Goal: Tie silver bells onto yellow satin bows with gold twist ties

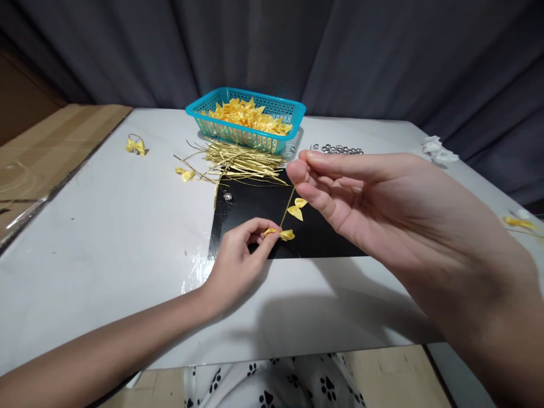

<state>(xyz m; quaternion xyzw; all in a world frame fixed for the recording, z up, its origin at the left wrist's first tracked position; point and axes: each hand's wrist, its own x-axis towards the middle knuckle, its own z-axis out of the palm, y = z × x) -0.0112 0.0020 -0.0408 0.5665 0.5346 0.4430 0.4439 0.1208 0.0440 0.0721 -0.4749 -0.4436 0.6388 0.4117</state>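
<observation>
My left hand (244,255) pinches a small yellow ribbon bow (287,234) above the front part of a black mat (250,212). From the bow a thin gold cord (288,207) runs up, taut, to my right hand (365,204). The right fingers are closed on the cord's upper part, raised nearer the camera; its end is hidden behind them. Another yellow bow (296,212) lies on the mat beside the cord, partly covered by the right hand. At the mat's left side sits a silver bell-like piece (228,196).
A teal basket (193,111) full of yellow bows stands at the back. Before it lies a pile of gold cords (242,160) with a loose bow (184,174). Silver pieces (342,149) cluster at right. A finished-looking looped bow (135,145) lies left, crumpled white paper (440,149) far right.
</observation>
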